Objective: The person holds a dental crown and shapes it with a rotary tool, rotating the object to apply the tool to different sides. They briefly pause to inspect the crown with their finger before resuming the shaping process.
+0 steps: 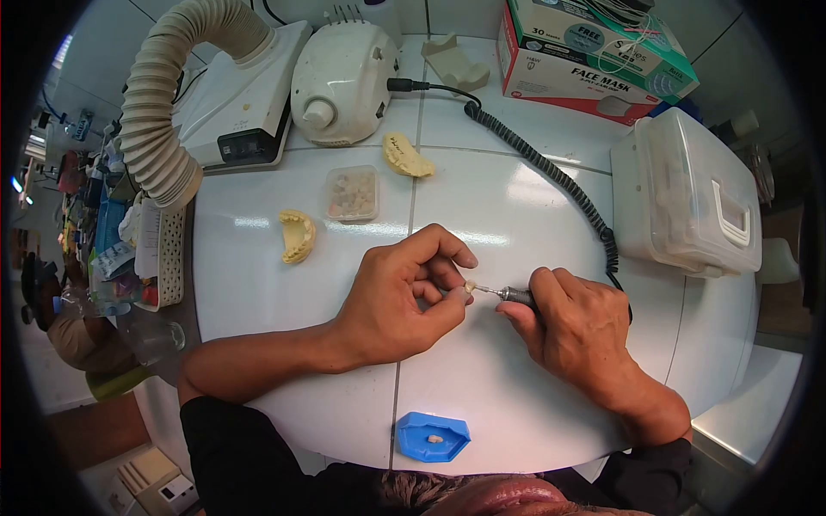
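Note:
Between thumb and fingertips, my left hand [400, 297] pinches a small tooth-coloured dental crown [469, 285]. My right hand [581, 322] is closed around a dark rotary handpiece [518, 297], which points left. The thin bur [487, 290] at its end reaches right up to the crown. Below the hands, near the table's front edge, a blue tray [413, 445] has a small tooth-coloured piece [435, 439] in it. Farther back lie two yellowish plaster dental models [298, 236] [406, 156], with a clear box [352, 217] of small tooth-like pieces between them.
A coiled cord [551, 172] runs from the white control unit [340, 90] down the right side to the handpiece. At back left stands a suction unit with a ribbed hose [142, 120]. A lidded case [688, 193] and a face mask box [594, 64] stand right.

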{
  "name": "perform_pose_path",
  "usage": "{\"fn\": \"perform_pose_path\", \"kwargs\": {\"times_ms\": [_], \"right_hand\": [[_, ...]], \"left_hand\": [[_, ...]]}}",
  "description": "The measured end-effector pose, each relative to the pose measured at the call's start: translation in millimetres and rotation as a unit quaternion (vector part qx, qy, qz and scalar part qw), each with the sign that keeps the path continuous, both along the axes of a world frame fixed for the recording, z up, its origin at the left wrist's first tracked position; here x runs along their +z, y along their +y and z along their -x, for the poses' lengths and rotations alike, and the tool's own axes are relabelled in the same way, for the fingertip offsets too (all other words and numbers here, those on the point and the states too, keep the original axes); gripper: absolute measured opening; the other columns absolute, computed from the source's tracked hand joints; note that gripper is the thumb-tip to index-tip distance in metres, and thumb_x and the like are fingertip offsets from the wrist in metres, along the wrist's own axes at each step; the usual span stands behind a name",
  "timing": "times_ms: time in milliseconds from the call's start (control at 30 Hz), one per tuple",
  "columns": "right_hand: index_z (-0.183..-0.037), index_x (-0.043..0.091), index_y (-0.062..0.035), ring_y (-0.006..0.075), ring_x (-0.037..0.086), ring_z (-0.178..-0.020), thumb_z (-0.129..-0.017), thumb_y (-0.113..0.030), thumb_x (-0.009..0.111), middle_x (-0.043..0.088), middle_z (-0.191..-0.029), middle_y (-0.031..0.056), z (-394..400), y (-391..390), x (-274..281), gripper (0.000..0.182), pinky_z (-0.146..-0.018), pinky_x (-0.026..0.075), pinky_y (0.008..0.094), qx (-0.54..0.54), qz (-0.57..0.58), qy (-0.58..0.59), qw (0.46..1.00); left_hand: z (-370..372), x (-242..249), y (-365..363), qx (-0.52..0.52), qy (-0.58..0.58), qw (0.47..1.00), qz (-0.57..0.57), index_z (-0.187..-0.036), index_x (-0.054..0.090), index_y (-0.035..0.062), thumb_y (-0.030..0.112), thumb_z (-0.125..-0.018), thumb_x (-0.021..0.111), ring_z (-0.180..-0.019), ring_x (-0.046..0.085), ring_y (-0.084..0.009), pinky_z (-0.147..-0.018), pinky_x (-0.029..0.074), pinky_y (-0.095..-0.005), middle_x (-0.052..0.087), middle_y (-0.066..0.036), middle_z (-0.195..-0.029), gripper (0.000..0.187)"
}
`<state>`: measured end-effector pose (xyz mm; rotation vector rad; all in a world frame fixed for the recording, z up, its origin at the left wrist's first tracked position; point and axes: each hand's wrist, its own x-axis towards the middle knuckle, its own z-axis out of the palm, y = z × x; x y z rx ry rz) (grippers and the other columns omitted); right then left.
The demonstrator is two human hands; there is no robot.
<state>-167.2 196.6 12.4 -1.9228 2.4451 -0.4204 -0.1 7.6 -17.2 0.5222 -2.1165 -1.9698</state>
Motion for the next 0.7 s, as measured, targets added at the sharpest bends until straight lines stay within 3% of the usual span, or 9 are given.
{"fn": "perform_pose_path", "kwargs": {"times_ms": [467, 567, 700], "right_hand": [[-0.08, 0.056, -0.0102, 0.0221, 0.057, -0.046, -0.097, -0.049, 0.083, 0.053, -0.064, 0.0036, -2.1, -1.9, -0.9, 0.05, -0.045, 0.043, 0.0352, -0.003, 0.002, 0.02, 1.0], [-0.08, 0.056, -0.0105, 0.0216, 0.056, -0.045, -0.097, -0.05, 0.083, 0.052, -0.064, 0.0032, -2.4, -1.1, -2.5, 0.05, -0.045, 0.043, 0.035, -0.004, 0.005, 0.023, 1.0], [-0.08, 0.056, -0.0108, 0.0209, 0.055, -0.045, -0.097, -0.05, 0.083, 0.051, -0.063, 0.0028, -2.7, -0.9, -2.5, 0.051, -0.044, 0.042, 0.0348, -0.006, 0.005, 0.027, 1.0]], "left_hand": [[4.0, 0.9, 4.2, 0.016, 0.001, 1.0, 0.019, -0.116, 0.059, 0.0018, 0.001, -0.093, 0.074, -0.069, 0.061, -0.0044, -0.06, 0.05, -0.0225, 0.066, -0.005, -0.087, 0.028], [3.5, 7.7, 0.2, -0.019, -0.059, 0.998, 0.022, -0.118, 0.058, -0.0003, -0.007, -0.093, 0.074, -0.095, 0.071, -0.0077, -0.07, 0.056, -0.0194, 0.064, -0.007, -0.11, 0.03], [3.7, 8.4, 1.0, -0.019, -0.054, 0.998, 0.041, -0.116, 0.059, 0.0, -0.006, -0.092, 0.075, -0.094, 0.07, -0.0074, -0.068, 0.055, -0.0189, 0.065, -0.006, -0.109, 0.03]]}}
